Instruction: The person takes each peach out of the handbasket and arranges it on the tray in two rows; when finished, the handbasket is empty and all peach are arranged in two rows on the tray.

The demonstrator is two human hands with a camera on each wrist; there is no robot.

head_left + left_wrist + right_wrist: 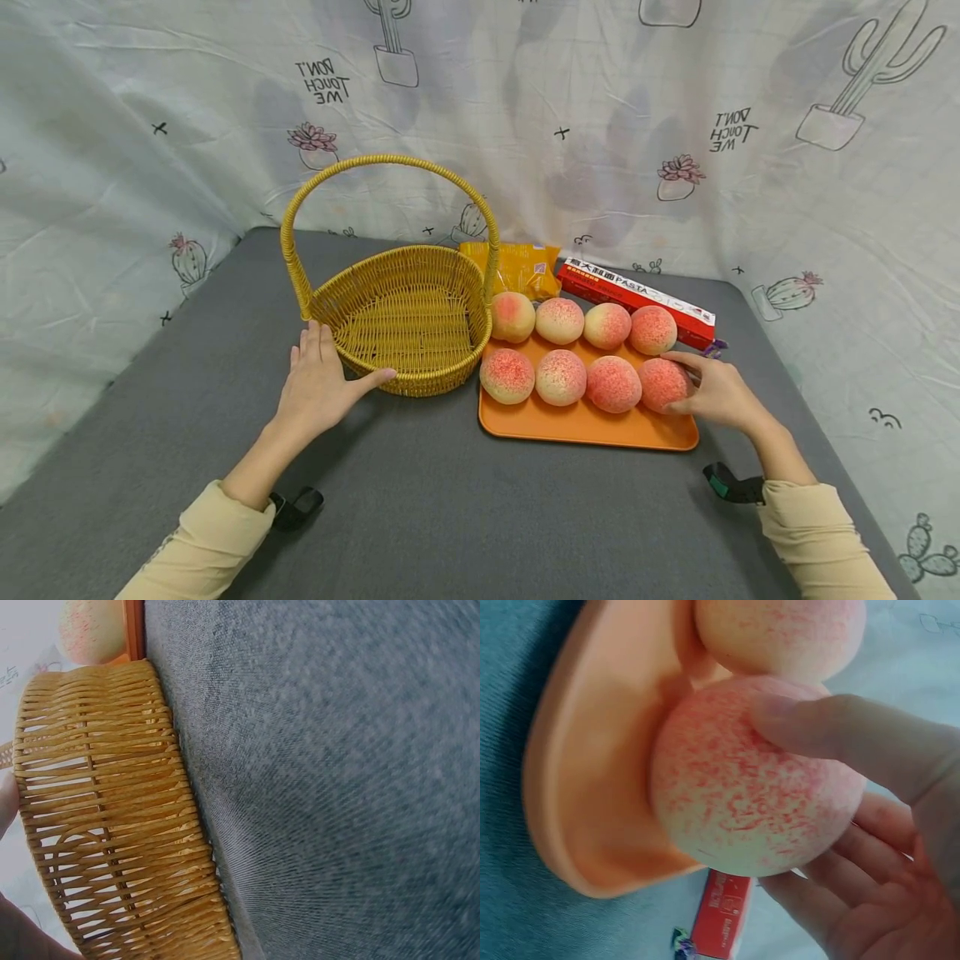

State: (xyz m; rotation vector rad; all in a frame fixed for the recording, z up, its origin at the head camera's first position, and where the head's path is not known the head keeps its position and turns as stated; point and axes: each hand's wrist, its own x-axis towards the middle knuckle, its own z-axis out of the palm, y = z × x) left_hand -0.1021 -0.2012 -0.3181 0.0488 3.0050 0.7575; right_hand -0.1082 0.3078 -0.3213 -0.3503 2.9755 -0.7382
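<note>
Right hand (716, 392) curls round a fuzzy, speckled peach (663, 384) at the smooth orange tray's (585, 427) lower-right corner; left hand (318, 385) rests flat, fingers spread, touching the woven basket (405, 317).

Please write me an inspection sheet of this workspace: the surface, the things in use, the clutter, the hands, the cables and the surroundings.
Surface: grey fabric-covered table.
Things in use: eight peaches in two rows on an orange tray; the front right peach sits in a hand's grip. A woven yellow basket with a tall handle stands left of the tray, nothing in it.
Clutter: yellow snack packet and red pasta box behind the tray.
Hands: left hand lies flat against the basket's side; right hand curls thumb and fingers round the front right peach.
Cables: nothing seen; a black strap at each wrist.
Surroundings: pale cloth with cactus drawings hangs around the table.
</note>
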